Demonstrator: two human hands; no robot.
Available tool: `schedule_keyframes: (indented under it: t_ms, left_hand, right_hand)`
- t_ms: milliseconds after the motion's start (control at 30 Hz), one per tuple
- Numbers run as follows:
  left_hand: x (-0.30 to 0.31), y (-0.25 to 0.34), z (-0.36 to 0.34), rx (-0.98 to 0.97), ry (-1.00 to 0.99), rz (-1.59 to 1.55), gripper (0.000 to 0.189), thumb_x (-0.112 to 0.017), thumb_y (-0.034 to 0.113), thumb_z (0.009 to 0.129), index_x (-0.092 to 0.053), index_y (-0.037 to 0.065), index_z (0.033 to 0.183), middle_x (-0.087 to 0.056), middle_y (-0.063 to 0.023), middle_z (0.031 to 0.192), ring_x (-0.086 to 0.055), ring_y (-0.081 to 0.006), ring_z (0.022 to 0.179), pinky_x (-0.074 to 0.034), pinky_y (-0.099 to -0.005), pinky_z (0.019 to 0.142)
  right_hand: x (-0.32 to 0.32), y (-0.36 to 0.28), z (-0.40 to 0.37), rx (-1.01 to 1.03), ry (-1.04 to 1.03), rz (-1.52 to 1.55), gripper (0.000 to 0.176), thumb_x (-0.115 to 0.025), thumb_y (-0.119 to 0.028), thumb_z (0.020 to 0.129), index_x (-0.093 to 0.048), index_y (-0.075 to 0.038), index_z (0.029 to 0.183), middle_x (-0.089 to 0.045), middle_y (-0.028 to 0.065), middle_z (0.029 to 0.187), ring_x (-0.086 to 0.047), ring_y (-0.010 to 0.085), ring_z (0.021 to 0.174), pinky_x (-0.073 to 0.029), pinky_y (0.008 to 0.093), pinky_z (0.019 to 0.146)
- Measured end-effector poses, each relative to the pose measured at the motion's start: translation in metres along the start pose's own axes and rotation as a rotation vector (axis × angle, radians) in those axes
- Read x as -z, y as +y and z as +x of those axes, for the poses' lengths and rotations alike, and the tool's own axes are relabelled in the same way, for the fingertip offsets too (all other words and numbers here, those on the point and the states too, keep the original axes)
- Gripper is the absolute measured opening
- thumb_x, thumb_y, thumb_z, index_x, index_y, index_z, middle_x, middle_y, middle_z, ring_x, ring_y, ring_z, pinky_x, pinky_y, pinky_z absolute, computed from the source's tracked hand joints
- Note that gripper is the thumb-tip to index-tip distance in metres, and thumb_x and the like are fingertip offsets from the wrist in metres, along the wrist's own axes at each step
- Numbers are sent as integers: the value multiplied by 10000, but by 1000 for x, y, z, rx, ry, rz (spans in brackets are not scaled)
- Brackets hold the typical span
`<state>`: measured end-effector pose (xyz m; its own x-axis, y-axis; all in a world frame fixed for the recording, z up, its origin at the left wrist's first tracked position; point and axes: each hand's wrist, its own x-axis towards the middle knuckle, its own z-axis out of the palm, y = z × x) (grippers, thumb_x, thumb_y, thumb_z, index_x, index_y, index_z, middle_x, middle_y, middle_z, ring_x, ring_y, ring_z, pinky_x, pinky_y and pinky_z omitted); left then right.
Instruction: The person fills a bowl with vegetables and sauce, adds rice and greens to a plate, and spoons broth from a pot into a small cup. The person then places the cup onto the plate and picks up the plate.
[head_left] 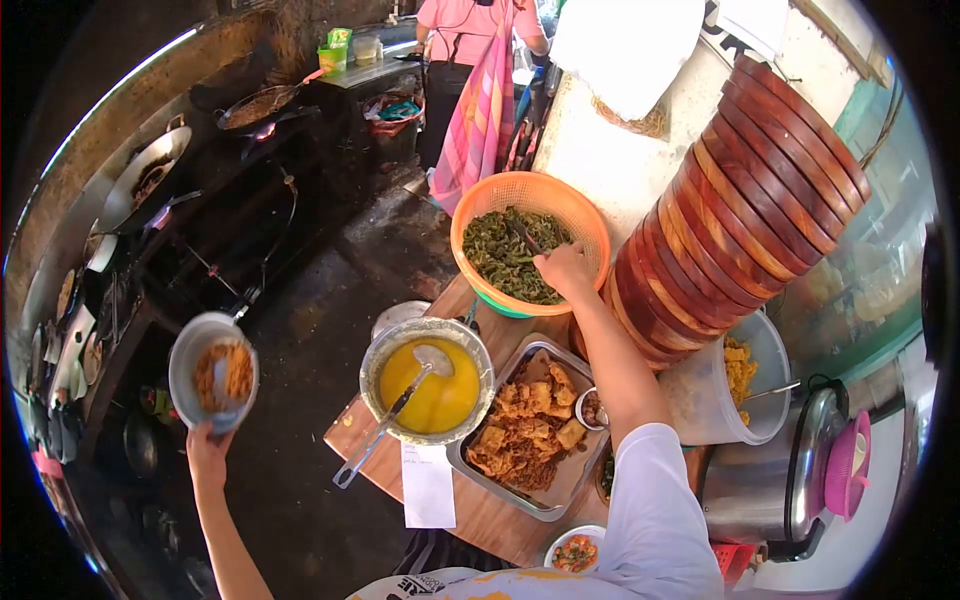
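Note:
My left hand (208,450) grips the rim of a pale round bowl (180,365), held out to the left over the floor. Orange-brown food (225,378) lies in the bowl. My right hand (565,270) reaches into an orange perforated basket (590,215) of cooked leafy greens (490,250). It is closed around a serving utensil (524,238) whose dark end rests on the greens; its exact kind is hard to make out. Below my right arm, a metal tray (545,513) holds fried pieces and crumbs. A pot (372,400) of yellow liquid with a ladle (405,395) stands beside it.
Tall stacked wooden plates (730,220) rise right of the basket. A plastic tub (690,400) and a steel cooker (750,470) stand at right. Stoves with woks (150,175) line the left. Another person in pink (480,60) stands at the back. A paper (428,490) hangs at the table edge.

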<state>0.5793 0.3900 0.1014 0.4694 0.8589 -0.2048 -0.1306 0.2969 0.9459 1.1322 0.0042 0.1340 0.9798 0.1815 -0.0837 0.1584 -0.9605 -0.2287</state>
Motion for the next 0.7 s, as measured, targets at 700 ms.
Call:
schedule_keyframes:
  t_ms: [700]
  left_hand:
    - [97,-141,-207,515,339,-133,597,-406,4,792,-336,143,1368,-443,-107,1311,-519,-311,1150,-501,-490,930]
  right_hand:
    - [45,10,35,151,146,-338,265,-716,-273,739,-709,-50,882,-692,135,912,-664,295,865,-527,413,756]
